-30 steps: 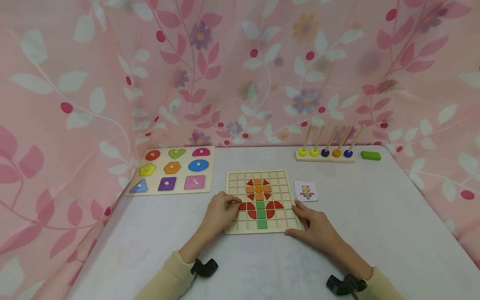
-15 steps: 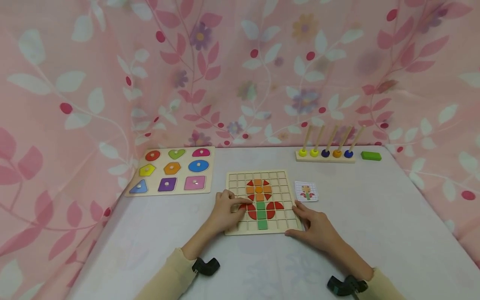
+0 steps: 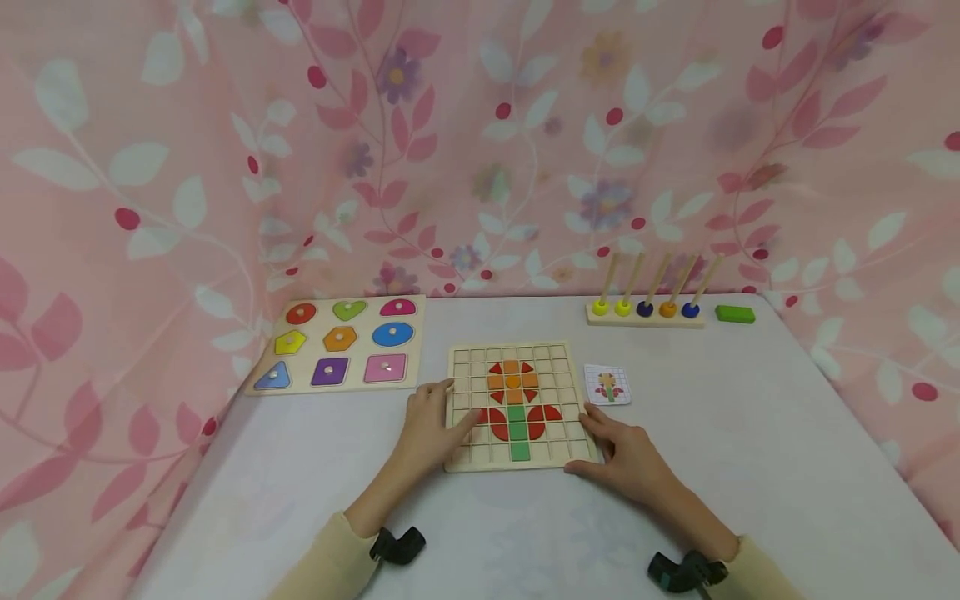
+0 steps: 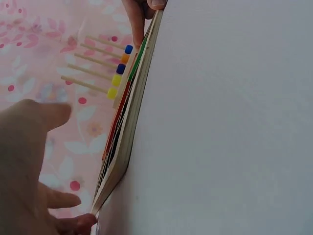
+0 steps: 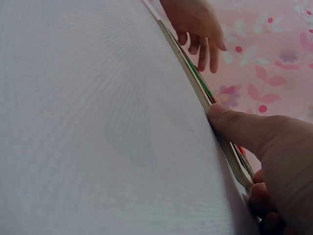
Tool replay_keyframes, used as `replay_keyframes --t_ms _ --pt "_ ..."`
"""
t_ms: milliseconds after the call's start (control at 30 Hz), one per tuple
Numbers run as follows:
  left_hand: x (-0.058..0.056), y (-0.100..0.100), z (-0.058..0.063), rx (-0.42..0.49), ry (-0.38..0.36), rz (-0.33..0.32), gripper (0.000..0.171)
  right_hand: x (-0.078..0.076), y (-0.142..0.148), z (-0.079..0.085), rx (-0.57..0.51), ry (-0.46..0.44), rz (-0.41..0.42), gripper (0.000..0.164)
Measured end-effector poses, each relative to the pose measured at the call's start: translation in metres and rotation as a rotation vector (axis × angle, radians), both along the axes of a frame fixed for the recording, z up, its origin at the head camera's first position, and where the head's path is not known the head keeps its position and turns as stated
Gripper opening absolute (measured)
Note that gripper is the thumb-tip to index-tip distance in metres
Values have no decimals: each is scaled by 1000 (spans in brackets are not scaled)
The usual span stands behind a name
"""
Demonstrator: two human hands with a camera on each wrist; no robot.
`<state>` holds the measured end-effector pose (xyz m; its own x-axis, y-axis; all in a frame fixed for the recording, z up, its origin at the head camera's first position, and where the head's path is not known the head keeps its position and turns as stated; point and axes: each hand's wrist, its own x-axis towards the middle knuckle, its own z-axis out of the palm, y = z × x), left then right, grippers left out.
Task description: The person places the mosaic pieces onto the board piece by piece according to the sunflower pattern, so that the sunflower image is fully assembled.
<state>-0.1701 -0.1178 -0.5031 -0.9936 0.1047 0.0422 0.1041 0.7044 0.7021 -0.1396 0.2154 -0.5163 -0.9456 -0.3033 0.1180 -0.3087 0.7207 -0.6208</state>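
Note:
A square wooden grid board (image 3: 555, 400) lies on the table in the head view. On it, orange and red tiles make a flower head (image 3: 512, 381), above green stem tiles (image 3: 519, 432) and red leaf tiles (image 3: 545, 418). My left hand (image 3: 426, 429) is spread at the board's left side, thumb over the board near the red leaf; in the left wrist view its fingertips (image 4: 83, 221) are right at the board's edge. My right hand (image 3: 633, 458) holds the near right corner, its thumb (image 5: 230, 117) on the front edge and fingers along the right side.
A pattern card (image 3: 607, 385) showing a flower lies right of the board. Back left is a knobbed shape puzzle (image 3: 356, 360). At the back right stand a peg stand (image 3: 647, 319) with coloured beads and a green block (image 3: 735, 314). A patterned pink curtain (image 3: 465, 150) hangs behind.
My left hand's fingers have drawn back left from the red leaf tiles to the board's left edge and spread apart. The right hand stays at its corner.

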Motion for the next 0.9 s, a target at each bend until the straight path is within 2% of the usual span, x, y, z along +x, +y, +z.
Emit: replay_keyframes --t_ms 67,133,233,333,633,900 --pt "7 -11 0 -81 -30 -38 102 0 -1 -1 -9 -4 -2 90" --pt "13 -23 0 -134 -48 -108 115 0 -2 -2 -3 7 -9 90" --pt "17 -37 0 -168 -49 -212 119 0 -4 -1 4 26 -13 89" --pt "16 -45 0 -194 -34 -276 112 0 -5 -1 13 25 -23 90" --pt "14 -56 -6 -217 -7 -288 109 0 -12 0 19 52 -14 89" --pt "12 -53 -6 -229 26 -301 107 -1 -9 4 19 20 -25 89"
